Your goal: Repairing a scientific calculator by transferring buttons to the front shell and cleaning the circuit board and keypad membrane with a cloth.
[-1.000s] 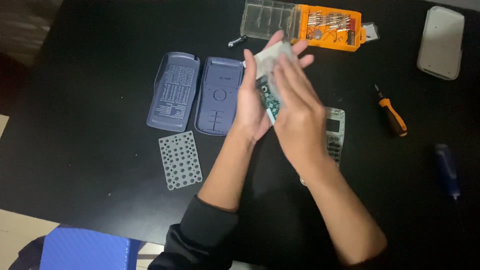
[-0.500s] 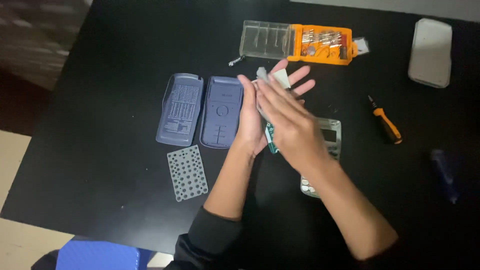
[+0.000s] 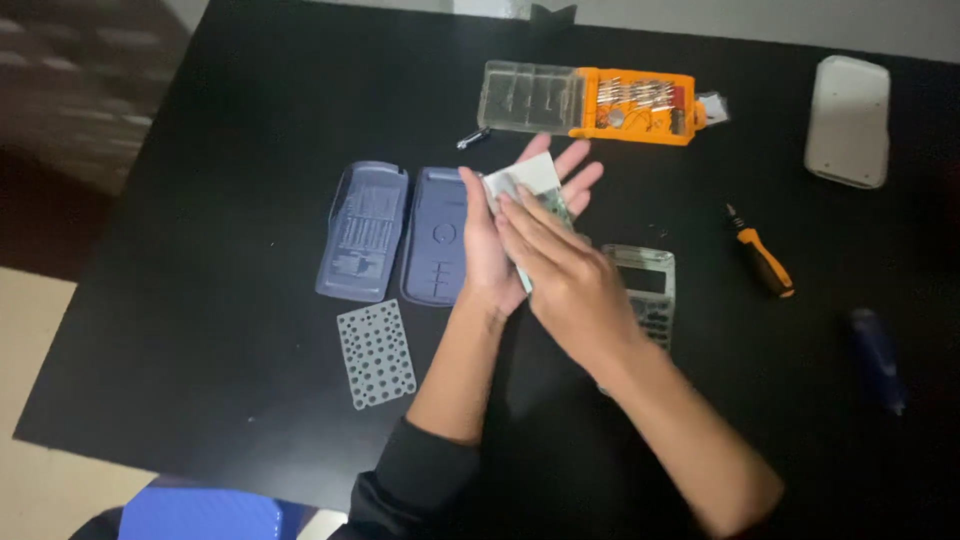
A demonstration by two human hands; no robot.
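My left hand lies palm up over the black table, holding a small green circuit board with a pale sheet on it. My right hand rests flat on top of the board, its fingers pressing it into the left palm. Just left of my left hand lie two grey-blue plastic shells side by side. A grey calculator front with a display and keys lies partly under my right wrist. A translucent perforated keypad sheet lies near my left forearm.
An orange and clear bit case sits at the back of the table, a small metal part by it. An orange-handled screwdriver lies to the right, a dark blue object beyond it, a white case at far right. A blue seat is below the table edge.
My right hand has slid down over the board, covering more of it. The camera view has shifted, so the whole table appears lower in the picture.
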